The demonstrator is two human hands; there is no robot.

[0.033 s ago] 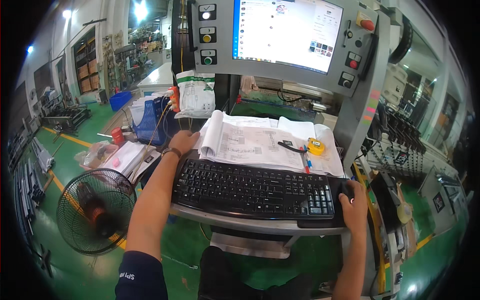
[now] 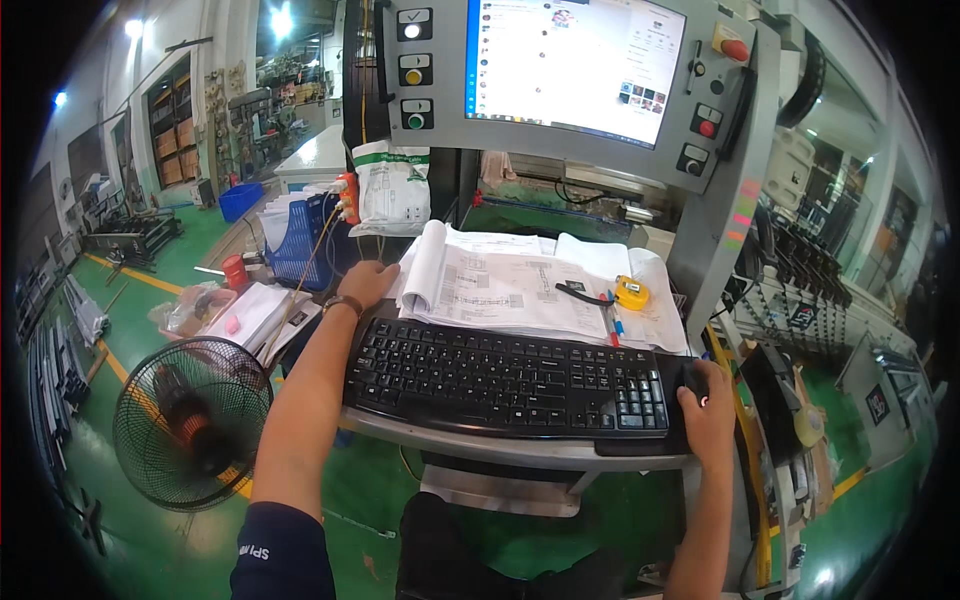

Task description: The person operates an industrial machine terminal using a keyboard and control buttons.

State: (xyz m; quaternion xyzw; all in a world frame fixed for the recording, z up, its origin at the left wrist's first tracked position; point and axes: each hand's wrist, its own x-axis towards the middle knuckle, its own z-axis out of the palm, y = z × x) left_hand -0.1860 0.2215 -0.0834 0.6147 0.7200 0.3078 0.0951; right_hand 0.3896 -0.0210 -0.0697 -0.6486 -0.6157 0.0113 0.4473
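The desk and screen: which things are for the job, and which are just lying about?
Probably for the job:
black mouse, under the right hand
lit screen
black keyboard, untouched

Seemingly just lying about:
yellow tape measure
blue pen

Two hands, one keyboard, one mouse and one yellow tape measure lie across mid-frame; one fan lower left; one screen at top.

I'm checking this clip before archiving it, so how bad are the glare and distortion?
Head view: much of the screen is bleached white; a lamp, upper left, flares. Head view also: fisheye bows the desk edge, corners go black, keyboard and right hand look fairly sharp.
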